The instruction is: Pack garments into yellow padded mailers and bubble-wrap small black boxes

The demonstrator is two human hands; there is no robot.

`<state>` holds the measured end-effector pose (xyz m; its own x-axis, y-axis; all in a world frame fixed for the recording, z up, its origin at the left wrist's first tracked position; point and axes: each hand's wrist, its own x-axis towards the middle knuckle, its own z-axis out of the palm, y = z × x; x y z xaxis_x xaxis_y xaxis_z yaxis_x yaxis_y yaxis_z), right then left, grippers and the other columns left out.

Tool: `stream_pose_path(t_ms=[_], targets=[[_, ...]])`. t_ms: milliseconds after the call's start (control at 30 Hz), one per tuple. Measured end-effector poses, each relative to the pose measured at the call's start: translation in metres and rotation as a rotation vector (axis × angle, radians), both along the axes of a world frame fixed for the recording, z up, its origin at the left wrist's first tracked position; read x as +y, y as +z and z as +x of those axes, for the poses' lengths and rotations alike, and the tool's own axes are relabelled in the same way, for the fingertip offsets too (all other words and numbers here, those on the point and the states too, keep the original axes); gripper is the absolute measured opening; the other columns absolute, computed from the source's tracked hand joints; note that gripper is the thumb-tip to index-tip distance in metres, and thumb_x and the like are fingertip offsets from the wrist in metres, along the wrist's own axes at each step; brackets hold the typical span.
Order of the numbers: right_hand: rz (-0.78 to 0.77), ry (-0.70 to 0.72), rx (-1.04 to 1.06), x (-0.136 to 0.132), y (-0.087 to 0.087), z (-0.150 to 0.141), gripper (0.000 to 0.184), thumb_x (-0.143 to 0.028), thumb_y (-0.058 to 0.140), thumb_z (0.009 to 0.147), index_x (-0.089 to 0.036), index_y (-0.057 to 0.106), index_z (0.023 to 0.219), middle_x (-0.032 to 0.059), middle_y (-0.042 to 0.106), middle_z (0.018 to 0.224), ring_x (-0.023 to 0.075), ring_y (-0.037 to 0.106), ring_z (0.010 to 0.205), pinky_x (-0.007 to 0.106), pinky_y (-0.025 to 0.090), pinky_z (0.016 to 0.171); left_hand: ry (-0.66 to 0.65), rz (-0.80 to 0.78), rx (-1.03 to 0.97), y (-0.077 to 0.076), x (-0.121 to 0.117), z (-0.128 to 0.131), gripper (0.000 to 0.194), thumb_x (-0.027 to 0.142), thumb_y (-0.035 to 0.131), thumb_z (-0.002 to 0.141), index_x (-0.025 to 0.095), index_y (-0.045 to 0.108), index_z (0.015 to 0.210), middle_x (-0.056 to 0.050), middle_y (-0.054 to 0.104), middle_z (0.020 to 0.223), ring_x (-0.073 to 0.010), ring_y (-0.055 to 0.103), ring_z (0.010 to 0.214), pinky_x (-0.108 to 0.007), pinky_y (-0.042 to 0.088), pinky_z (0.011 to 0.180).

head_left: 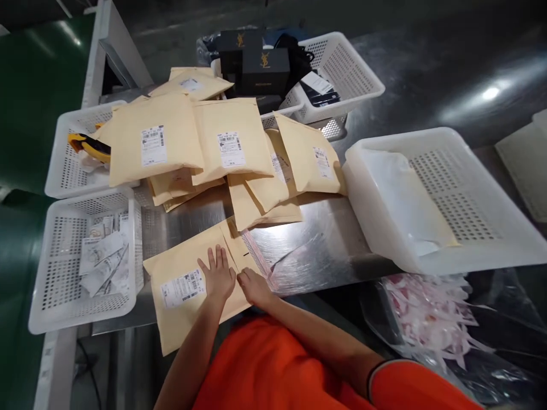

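Observation:
A yellow padded envelope [183,319] lies at the near edge of the metal table, tilted, with a white printed label [183,288] facing up. My left hand [217,276] rests flat on it beside the label, fingers spread. Just to the right, my right hand [254,286] is closed, its fingers pinching the envelope near the flap [241,250]. What exactly lies between those fingertips is partly hidden. A pink-and-white strip [260,259] runs along the flap's right side. Beyond my hands sits a pile of labelled padded envelopes [158,136].
White baskets stand on the left, one with paper slips [105,256], another with a yellow-black cutter [89,146]. Black boxes [265,71] are stacked at the back near another basket [342,62]. A large white bin [453,188] stands right, above a bag of discarded strips [431,316].

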<state>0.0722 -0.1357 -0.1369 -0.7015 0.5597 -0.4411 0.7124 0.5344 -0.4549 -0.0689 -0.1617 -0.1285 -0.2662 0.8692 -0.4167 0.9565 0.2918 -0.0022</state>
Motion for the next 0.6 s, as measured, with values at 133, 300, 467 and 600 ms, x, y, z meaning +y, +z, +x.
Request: stream_pose_path(t_ms=[133,300,467,600], targets=[[0.002,0.051,0.01,0.021,-0.003,-0.009,0.019,-0.019,0.046,0.099,-0.017,0.062,0.108,0.0086,0.064,0.105,0.0173,0.061,0.087,0.027,0.046,0.073,-0.007,0.03,-0.026,-0.007,-0.001,-0.001,0.065,0.031,0.03,0.094,0.012,0.018,0.155,-0.009,0.01,0.165,-0.0394,0.005,0.152,-0.077,0.002,0.114],[0.095,-0.093,-0.029,0.111,-0.011,-0.11,0.032,-0.021,0.033,0.101,-0.014,0.053,0.125,0.0166,0.056,0.121,0.023,0.059,0.096,0.033,0.046,0.077,-0.02,0.024,-0.055,-0.01,-0.002,-0.003,0.064,0.031,0.029,0.094,0.011,0.023,0.154,-0.01,0.013,0.165,-0.041,0.005,0.151,-0.078,-0.001,0.113],[0.053,-0.079,-0.008,0.117,-0.016,-0.116,0.036,-0.026,0.03,0.103,-0.015,0.05,0.131,0.0155,0.055,0.126,0.0253,0.053,0.112,0.036,0.043,0.091,0.035,0.02,-0.047,-0.01,-0.001,-0.004,0.066,0.03,0.03,0.093,0.011,0.018,0.155,-0.009,0.011,0.165,-0.0383,0.004,0.152,-0.077,-0.003,0.113],[-0.085,-0.026,-0.056,0.044,0.0,-0.016,0.028,-0.026,0.038,0.101,-0.017,0.061,0.114,0.0127,0.063,0.111,0.024,0.058,0.102,0.034,0.043,0.085,0.049,0.005,-0.045,-0.008,0.002,0.0,0.068,0.029,0.032,0.091,0.012,0.017,0.155,-0.011,0.011,0.165,-0.0389,0.004,0.152,-0.078,0.0,0.112]])
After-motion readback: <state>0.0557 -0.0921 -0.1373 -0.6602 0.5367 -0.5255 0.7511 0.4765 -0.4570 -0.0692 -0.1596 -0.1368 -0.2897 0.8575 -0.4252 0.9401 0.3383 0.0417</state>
